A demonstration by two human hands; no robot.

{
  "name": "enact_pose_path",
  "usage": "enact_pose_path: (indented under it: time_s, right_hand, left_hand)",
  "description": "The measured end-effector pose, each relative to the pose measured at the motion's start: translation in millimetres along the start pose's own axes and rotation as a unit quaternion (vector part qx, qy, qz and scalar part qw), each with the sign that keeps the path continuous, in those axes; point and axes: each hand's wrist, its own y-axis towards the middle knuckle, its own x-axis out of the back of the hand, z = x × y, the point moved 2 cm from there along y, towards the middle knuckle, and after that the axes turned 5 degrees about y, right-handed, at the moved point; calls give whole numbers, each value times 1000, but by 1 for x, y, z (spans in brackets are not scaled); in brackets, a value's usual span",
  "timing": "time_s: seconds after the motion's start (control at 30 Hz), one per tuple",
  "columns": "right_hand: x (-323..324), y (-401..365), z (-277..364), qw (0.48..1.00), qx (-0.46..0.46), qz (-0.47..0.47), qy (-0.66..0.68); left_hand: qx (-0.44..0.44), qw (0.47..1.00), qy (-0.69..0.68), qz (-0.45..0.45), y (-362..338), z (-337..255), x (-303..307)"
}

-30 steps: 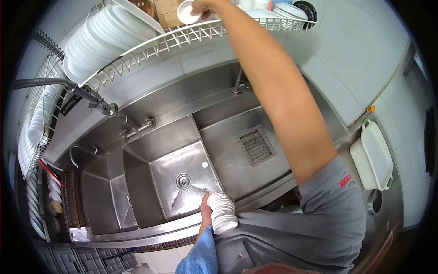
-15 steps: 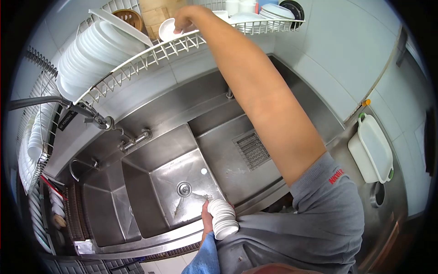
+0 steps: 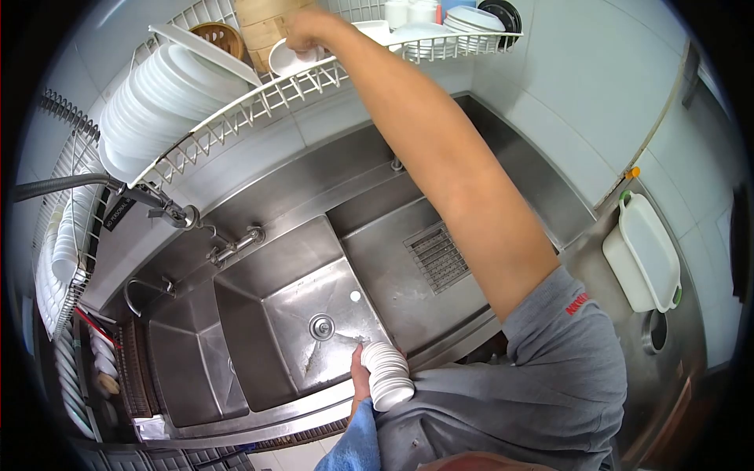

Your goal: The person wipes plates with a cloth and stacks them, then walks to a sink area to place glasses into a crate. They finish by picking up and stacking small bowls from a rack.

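My left hand (image 3: 360,375) is wrapped round a stack of small white dishes (image 3: 386,375), held tilted near the grey shirt at the sink's front edge. Much of that hand is hidden behind the stack. High on the wire rack (image 3: 259,104), my right hand (image 3: 308,31) reaches in with its fingers closed on a small white dish (image 3: 283,61). That dish sits between a bamboo steamer (image 3: 259,33) and the rack's front wires. My fingertips are partly hidden inside it.
Large white plates (image 3: 161,102) lean at the rack's left, and more plates (image 3: 475,21) lie at its right. Below is a steel sink basin (image 3: 294,306) with a drain. A spray hose (image 3: 63,179) juts in from the left. A white tub (image 3: 640,255) stands on the right counter.
My right hand has shifted slightly left, and the dish at its fingers has tilted and moved a little left. The stack in my left hand stays held. The whole view has shifted slightly.
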Motion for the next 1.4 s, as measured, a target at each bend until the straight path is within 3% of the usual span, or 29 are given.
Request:
enact_pose_path:
  time_s: [0.1, 0.17, 0.3, 0.37, 0.47, 0.53, 0.63, 0.7, 0.83, 0.9, 0.93, 1.0, 1.03, 1.17, 1.23, 1.4]
  right_hand:
    - [1, -22, 0, 999, 5, -45, 8]
    - [1, -32, 8, 995, 93, -32, -33]
    - [-2, -47, 14, 995, 71, -31, 61]
    - [-8, -29, 17, 987, 161, -19, 12]
    - [-7, -31, 17, 990, 139, 11, 9]
    - [-5, -34, 17, 988, 157, -1, -3]
    - [-8, -31, 16, 986, 159, -33, -19]
    - [-6, -32, 10, 988, 136, -69, -10]
    - [-9, -19, -6, 992, 106, -58, -30]
    - [-19, -6, -23, 901, 296, -309, 76]
    - [-15, -11, -25, 901, 298, -307, 77]
    - [-3, -23, -27, 930, 301, -197, 71]
    - [-2, -25, -27, 947, 259, -177, 62]
    - [6, -40, -25, 964, 212, -141, 73]
    - [12, -60, -19, 964, 178, -142, 140]
    - [3, -44, -23, 972, 205, -92, 75]
  left_hand:
    - [-12, 1000, 0, -2, -3, -4, 2]
    - [-15, 1000, -1, -2, -3, -6, 1]
    - [-18, 1000, 0, -1, -5, -7, -1]
    - [-20, 1000, 3, 7, -9, -7, -7]
    - [-26, 999, 8, 26, -6, -3, -3]
    - [-37, 999, -15, 7, 36, 4, 57]
    - [-41, 999, -29, -17, 31, 6, 53]
    - [-30, 999, -21, -25, 7, -1, 11]
    - [-35, 999, -32, -14, -4, -8, -9]
    - [-36, 999, -40, -10, -5, -7, -7]
    - [-39, 998, -40, -9, -4, -9, -7]
    - [-38, 998, -46, -7, -5, -7, -9]
    - [-36, 998, -50, -7, -5, -6, -9]
    - [-34, 998, -52, -5, -6, -5, -11]
    - [-33, 998, -51, -3, -7, -7, -14]
    - [-30, 998, -57, 0, -9, -7, -17]
